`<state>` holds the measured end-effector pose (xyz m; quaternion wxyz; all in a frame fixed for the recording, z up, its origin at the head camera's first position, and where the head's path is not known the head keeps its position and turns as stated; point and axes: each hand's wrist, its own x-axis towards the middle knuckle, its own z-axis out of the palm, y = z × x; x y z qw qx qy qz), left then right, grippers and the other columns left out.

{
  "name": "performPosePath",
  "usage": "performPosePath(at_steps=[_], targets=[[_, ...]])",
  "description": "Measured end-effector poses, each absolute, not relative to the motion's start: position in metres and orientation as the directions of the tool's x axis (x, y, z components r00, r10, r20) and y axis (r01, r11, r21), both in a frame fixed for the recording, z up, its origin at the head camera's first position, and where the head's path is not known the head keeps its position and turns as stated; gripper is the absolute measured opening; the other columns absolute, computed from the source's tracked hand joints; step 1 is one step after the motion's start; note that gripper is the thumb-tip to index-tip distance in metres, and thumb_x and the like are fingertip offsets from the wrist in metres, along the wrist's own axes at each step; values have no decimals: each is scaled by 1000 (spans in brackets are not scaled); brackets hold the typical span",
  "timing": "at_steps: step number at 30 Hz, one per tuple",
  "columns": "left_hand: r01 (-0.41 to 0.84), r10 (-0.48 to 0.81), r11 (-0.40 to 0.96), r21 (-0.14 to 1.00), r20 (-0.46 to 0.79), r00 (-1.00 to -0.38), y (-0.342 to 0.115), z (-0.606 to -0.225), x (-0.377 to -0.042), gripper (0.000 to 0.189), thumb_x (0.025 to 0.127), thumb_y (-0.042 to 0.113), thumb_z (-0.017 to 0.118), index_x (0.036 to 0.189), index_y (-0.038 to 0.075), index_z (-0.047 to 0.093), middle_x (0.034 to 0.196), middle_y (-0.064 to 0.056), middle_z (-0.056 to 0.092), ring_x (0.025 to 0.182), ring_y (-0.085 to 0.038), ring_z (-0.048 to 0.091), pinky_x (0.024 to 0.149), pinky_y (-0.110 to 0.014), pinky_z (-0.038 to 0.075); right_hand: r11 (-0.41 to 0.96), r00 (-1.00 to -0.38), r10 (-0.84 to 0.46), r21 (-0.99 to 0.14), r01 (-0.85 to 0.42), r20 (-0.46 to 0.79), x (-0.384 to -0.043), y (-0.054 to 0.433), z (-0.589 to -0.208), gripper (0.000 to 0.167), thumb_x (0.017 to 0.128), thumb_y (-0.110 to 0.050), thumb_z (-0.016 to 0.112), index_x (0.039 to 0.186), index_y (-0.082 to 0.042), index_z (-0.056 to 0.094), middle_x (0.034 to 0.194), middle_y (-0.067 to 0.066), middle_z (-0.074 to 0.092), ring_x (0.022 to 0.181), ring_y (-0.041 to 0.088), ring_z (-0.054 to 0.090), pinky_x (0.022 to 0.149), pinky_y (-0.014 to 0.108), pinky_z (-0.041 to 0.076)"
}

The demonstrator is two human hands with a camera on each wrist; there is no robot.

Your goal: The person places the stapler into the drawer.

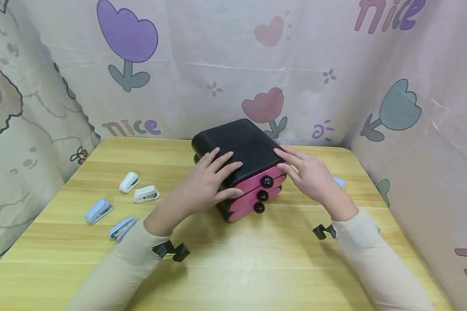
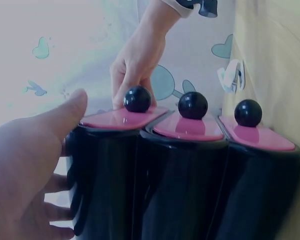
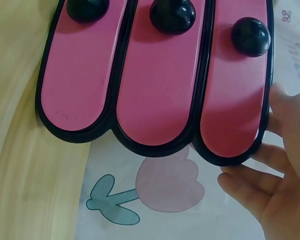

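A small black cabinet [image 1: 243, 144] with three pink-fronted drawers [image 3: 160, 85] stands at an angle on the table. Each drawer is closed and has a round black knob [image 1: 266, 182]. My left hand [image 1: 202, 185] rests on the cabinet's left top edge, fingers spread over the lid and thumb by the top drawer's front. At the far right corner, my right hand [image 1: 307, 170] touches the top with extended fingers, its thumb near the upper drawer's end. The right wrist view shows that hand [image 3: 285, 170] beside the top drawer's rounded end.
Left of the cabinet lie two white mini staplers [image 1: 145, 194] and two blue mini staplers [image 1: 99, 211]. A light blue object [image 1: 339, 181], partly hidden, lies behind my right hand. Patterned curtains [image 1: 198, 52] border the wooden table [image 1: 233, 276] at the back and sides.
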<state>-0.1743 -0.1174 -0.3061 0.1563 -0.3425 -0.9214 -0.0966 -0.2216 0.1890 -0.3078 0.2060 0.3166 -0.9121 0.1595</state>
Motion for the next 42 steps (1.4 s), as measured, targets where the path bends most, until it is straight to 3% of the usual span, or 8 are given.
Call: performPosePath(at_steps=[13, 18, 29, 37, 42], targets=[[694, 617, 696, 187, 339, -710, -136, -310, -177, 57, 100, 50, 49, 150, 23, 41, 159, -7, 27, 148, -34, 8, 116, -55, 15, 645, -566, -573, -101, -758, 593, -209, 188, -313, 48, 91, -20, 71, 136, -11, 60, 140, 8, 55, 124, 31, 55, 103, 50, 43], [695, 621, 674, 249, 317, -717, -145, -310, -179, 56, 100, 46, 50, 151, 25, 39, 161, -4, 23, 149, -30, 4, 118, -52, 12, 590, -500, -598, -78, -804, 627, -206, 185, -314, 46, 93, -26, 68, 134, -9, 61, 138, 8, 57, 126, 29, 53, 106, 46, 40], [683, 621, 654, 325, 284, -730, -164, -313, -185, 55, 104, 44, 42, 155, 27, 31, 163, -1, 13, 149, -27, 3, 117, -53, 15, 527, -451, -624, -83, -846, 639, -208, 178, -313, 42, 95, -31, 65, 131, -10, 64, 134, 7, 60, 122, 27, 54, 102, 44, 42], [659, 598, 643, 391, 282, -751, -175, -314, -191, 53, 105, 38, 42, 155, 29, 28, 164, 3, 11, 149, -24, 7, 116, -53, 19, 469, -414, -632, -101, -877, 655, -219, 171, -317, 38, 90, -14, 70, 128, -10, 66, 133, 7, 61, 125, 25, 55, 103, 42, 44], [655, 582, 638, 404, 303, -754, -180, -318, -200, 51, 106, 36, 41, 155, 26, 30, 163, 2, 11, 149, -23, 9, 116, -51, 19, 469, -423, -631, -115, -876, 651, -224, 166, -318, 40, 90, -13, 71, 129, -11, 66, 134, 6, 60, 127, 24, 53, 104, 41, 43]])
